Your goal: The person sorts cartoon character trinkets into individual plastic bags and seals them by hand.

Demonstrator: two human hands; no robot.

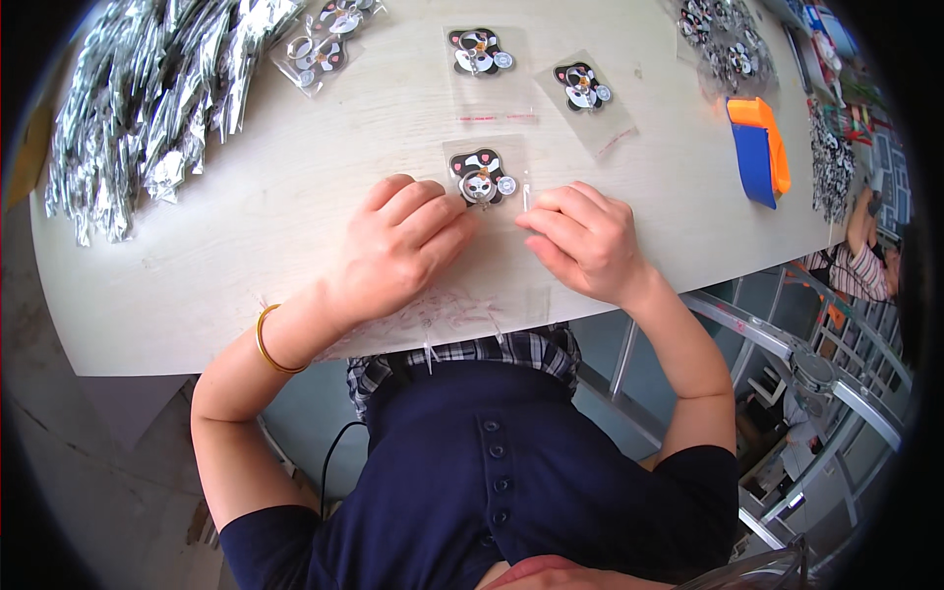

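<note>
Two bagged charms (479, 54) beyond | silver packets (167, 88) leftward | left hand (403, 241) at bag (479, 163), grip unclear | right hand (587, 239) pinching film (526, 196)

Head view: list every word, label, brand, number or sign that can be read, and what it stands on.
Nothing can be read with certainty.
Top middle clear bag: red marks along its lower edge, too small to read.
Tilted clear bag to its right: reddish marks along its lower edge, too small.
Round disc beside the nearest panda charm: markings too small.
Blue-and-orange tool: no readable text.
</note>
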